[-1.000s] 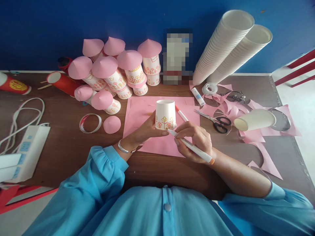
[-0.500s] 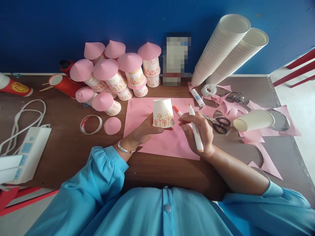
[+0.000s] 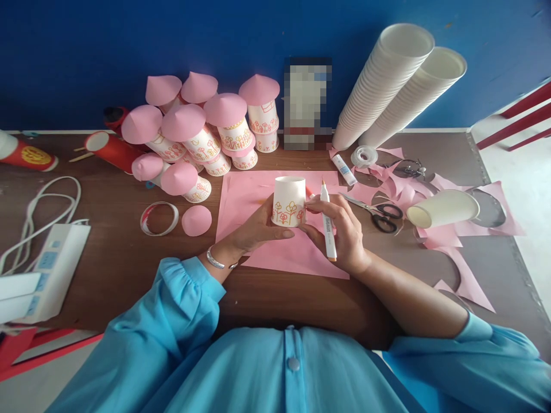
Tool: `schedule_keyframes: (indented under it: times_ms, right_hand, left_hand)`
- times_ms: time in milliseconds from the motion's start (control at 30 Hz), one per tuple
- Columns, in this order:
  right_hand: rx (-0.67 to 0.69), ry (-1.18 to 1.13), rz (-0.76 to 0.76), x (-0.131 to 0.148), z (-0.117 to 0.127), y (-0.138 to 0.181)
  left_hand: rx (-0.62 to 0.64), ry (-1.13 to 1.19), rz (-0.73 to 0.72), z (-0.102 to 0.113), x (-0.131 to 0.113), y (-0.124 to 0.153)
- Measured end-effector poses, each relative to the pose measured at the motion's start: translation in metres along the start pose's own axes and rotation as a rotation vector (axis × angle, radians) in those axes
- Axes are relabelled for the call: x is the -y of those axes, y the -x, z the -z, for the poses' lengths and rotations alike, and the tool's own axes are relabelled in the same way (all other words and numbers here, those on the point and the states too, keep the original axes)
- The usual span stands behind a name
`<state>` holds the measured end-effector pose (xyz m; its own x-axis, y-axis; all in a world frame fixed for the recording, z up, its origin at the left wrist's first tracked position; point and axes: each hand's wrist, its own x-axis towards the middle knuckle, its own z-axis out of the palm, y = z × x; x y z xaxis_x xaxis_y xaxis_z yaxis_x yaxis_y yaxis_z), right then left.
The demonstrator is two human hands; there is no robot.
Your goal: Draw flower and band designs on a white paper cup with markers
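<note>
An upside-down white paper cup (image 3: 290, 198) with orange and red flowers drawn round its lower part is held by my left hand (image 3: 262, 225), over pink paper sheets (image 3: 241, 192). My right hand (image 3: 344, 229) grips a white marker (image 3: 329, 229) whose uncapped tip points up and away from me. The fingertips of that hand touch the cup's right side. Behind them, a second marker with an orange-red end (image 3: 309, 194) shows partly on the pink paper; the rest of it is hidden by the hand.
Several cup towers with pink cone roofs (image 3: 184, 122) stand at the back left. Scissors (image 3: 383, 218), a glue stick (image 3: 344, 170), clear tape (image 3: 364, 156), paper scraps and a lying cup (image 3: 445, 209) are on the right. Tall cup stacks (image 3: 383, 80) lean back. A power strip (image 3: 54, 269) lies left.
The cup has shifted slightly right and turned a little. My right hand has moved left with the marker, and its fingers now meet the cup.
</note>
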<state>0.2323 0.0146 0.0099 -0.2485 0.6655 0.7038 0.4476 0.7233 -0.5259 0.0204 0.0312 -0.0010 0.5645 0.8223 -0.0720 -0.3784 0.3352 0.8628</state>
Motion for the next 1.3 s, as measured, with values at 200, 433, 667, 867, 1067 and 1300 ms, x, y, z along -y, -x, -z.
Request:
schedule_keyframes:
  times_ms: [200, 433, 667, 867, 1067, 1300]
  right_hand:
    - [0.021, 0.025, 0.018, 0.003, -0.001, -0.001]
    - [0.006, 0.013, 0.019, 0.002, -0.002, 0.000]
    - [-0.031, -0.150, 0.106, 0.006, 0.013, -0.007]
    - [-0.001, -0.349, -0.019, 0.021, 0.015, -0.009]
    - [-0.038, -0.310, -0.003, 0.021, 0.012, -0.008]
    - [-0.007, -0.324, -0.020, 0.022, 0.012, -0.009]
  left_hand:
    - [-0.122, -0.024, 0.025, 0.003, 0.005, -0.002]
    - [-0.063, 0.027, 0.012, 0.003, 0.005, -0.002]
    - [-0.086, 0.061, -0.023, 0.000, 0.001, -0.002]
    - [-0.048, 0.042, -0.024, 0.004, 0.003, -0.002]
    - [-0.048, 0.053, -0.030, 0.006, 0.003, -0.002]
    - [-0.026, 0.072, -0.035, 0.004, 0.002, -0.001]
